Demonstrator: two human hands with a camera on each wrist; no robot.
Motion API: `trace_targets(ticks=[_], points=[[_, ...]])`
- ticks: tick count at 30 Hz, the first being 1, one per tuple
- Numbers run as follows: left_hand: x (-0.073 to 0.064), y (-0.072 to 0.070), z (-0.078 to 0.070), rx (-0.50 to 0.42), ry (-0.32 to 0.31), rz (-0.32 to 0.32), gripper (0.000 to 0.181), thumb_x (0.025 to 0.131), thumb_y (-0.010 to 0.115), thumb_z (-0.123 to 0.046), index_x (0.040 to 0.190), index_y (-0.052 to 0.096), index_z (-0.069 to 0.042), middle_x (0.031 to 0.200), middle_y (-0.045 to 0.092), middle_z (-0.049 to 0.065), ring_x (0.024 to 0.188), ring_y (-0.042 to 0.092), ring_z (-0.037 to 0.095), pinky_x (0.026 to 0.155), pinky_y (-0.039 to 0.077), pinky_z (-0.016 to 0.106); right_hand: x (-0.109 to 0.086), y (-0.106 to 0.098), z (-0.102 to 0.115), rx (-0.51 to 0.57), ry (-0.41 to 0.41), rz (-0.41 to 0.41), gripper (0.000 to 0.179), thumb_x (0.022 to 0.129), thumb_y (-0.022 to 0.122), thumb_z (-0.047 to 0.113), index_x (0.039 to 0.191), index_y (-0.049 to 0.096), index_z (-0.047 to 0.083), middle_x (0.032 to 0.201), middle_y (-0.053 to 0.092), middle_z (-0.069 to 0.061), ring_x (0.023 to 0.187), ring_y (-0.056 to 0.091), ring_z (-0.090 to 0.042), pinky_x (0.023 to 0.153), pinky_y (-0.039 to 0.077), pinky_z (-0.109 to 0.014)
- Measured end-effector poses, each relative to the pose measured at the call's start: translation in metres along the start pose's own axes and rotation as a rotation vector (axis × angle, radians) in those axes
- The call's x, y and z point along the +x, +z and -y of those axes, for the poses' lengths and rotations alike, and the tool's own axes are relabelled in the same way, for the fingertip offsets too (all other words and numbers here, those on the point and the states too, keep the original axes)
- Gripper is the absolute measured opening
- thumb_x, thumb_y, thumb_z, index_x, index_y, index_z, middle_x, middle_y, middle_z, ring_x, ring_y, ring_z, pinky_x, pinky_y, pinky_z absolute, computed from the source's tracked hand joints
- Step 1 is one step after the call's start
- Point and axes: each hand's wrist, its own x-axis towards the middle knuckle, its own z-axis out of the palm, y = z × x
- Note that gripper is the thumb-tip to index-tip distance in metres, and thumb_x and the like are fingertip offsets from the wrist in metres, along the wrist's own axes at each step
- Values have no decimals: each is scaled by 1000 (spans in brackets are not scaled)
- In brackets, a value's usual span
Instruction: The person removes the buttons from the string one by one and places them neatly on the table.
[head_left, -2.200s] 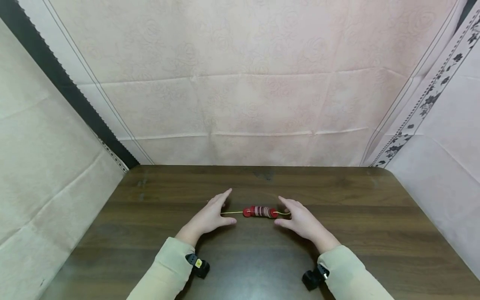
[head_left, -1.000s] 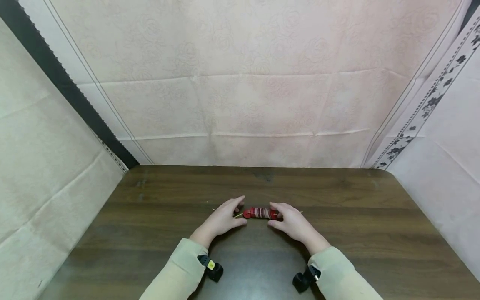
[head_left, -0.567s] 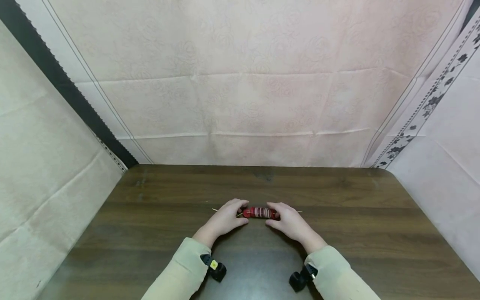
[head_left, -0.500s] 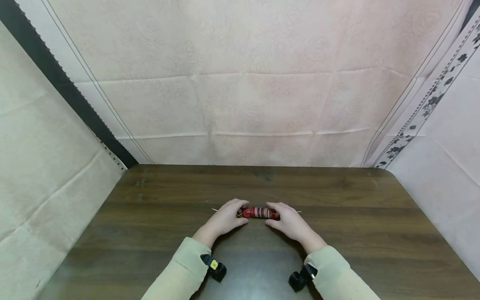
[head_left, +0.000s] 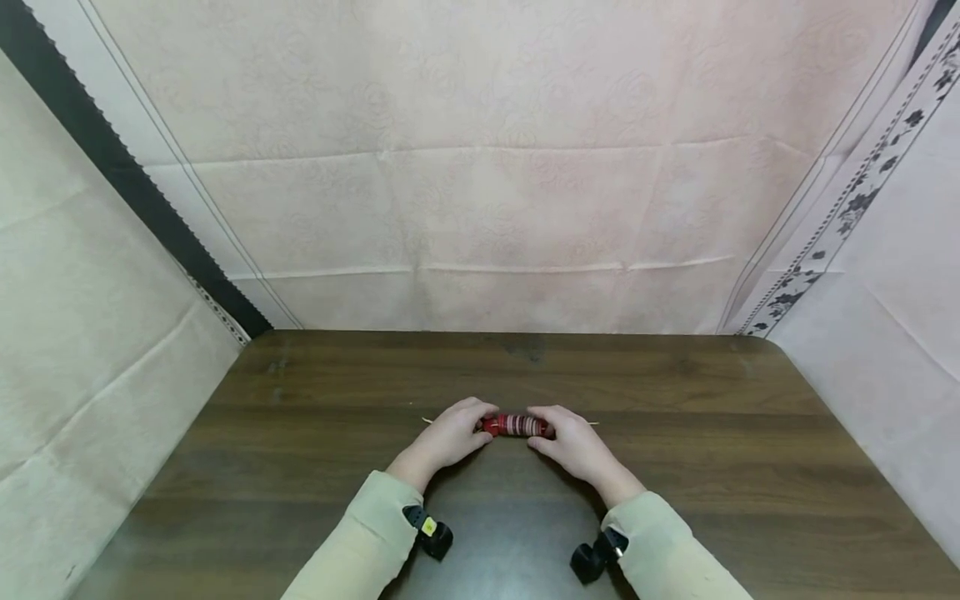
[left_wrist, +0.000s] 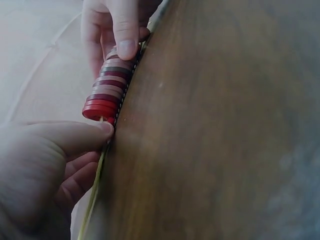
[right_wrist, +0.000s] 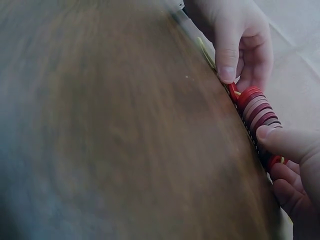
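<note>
A string of buttons (head_left: 519, 425), red, pink and maroon discs packed in a row on a yellow-green cord (left_wrist: 92, 205), lies crosswise at the middle of the table. My left hand (head_left: 448, 435) pinches its left end between thumb and fingers, at a red button (right_wrist: 234, 91) beside the stack; the cord trails out past that hand. My right hand (head_left: 576, 440) holds the right end, the thumb (right_wrist: 275, 139) lying on the discs and the fingers beneath. The fingers hide part of both ends in the head view.
The brown wooden table (head_left: 510, 533) spreads around both hands. Pale patterned cloth (head_left: 480, 167) hangs behind its far edge, with more cloth at both sides. Each wrist carries a small black camera (head_left: 435, 540).
Both hands have come inward from farther out along the cord to grip the ends of the button stack. In the last half second the right hand has shifted slightly left with the stack.
</note>
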Motion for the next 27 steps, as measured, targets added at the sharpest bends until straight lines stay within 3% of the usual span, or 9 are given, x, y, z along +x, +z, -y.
trace_targets(ticks=[11, 19, 27], points=[[2, 4, 0, -94, -1, -40, 34, 88, 66, -20, 120, 61, -8, 106, 59, 0, 89, 55, 11, 79, 47, 30, 1, 2, 2, 8, 7, -19, 37, 82, 72, 19, 118, 64, 13, 108, 62, -1, 83, 56, -11, 72, 46, -33], [3, 6, 0, -113, 0, -36, 33, 90, 65, -23, 120, 63, -11, 103, 59, -4, 91, 55, 9, 81, 46, 31, 4, 4, 2, 8, 9, -19, 38, 83, 71, 18, 120, 63, 11, 111, 62, -3, 94, 58, -15, 78, 47, -36], [3, 7, 0, -138, 6, -38, 34, 88, 67, -25, 118, 65, -10, 96, 59, -5, 83, 54, 8, 73, 46, 27, 4, 4, 1, 16, 4, -17, 40, 84, 70, 16, 122, 61, 9, 116, 61, -7, 104, 58, -22, 85, 47, -41]])
